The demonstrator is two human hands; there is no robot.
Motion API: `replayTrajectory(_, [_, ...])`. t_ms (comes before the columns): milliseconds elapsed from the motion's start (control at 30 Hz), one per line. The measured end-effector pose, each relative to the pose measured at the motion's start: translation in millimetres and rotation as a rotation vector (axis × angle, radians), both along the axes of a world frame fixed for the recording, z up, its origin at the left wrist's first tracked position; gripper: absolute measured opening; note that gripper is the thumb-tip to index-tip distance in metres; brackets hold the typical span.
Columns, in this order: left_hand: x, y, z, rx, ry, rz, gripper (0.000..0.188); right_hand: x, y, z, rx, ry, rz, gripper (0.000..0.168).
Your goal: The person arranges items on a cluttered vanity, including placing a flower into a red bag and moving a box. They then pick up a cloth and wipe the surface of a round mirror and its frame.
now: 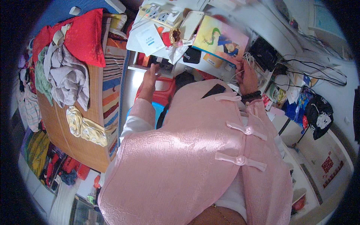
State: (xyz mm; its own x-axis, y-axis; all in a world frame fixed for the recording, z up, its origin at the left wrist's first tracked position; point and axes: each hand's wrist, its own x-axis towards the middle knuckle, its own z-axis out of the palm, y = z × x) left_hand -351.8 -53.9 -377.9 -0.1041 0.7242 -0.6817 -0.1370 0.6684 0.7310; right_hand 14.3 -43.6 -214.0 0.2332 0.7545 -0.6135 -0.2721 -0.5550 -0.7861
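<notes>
My left hand (150,81) is held in the air beside the bed, in front of an open white drawer (166,73). It holds nothing, and its fingers point away from me. At the right end of the white desk (132,42), my right hand (248,78) has its fingers curled around a looped white cable (249,58). The far side of that grip is partly hidden. Just left of my right hand lies a large colourful book or album (208,38) with a person pictured on it. A dark box-like device (263,53) stands to the right of the cable.
A power strip (159,15), a white printed leaflet (147,39), a small red and gold container (171,36) and a pale phone-like slab (192,24) crowd the desk. On the left, the bed (76,126) bears a red pillow (87,36) and crumpled grey cloth (66,73). Black cables (315,66) trail at right.
</notes>
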Motion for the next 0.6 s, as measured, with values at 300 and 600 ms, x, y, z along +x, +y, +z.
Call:
replayTrajectory(300, [-32.5, -37.1, -55.8, -0.034, 0.360, 0.034, 0.043, -6.5, 2.9, 7.6, -0.041, -0.052, 0.025, 0.027])
replayTrajectory(600, [-3.2, 0.7, -29.8, -0.163, -0.421, 0.404, 0.058, 14.5, -1.8, -16.6, 0.021, -0.381, 0.251, 0.030])
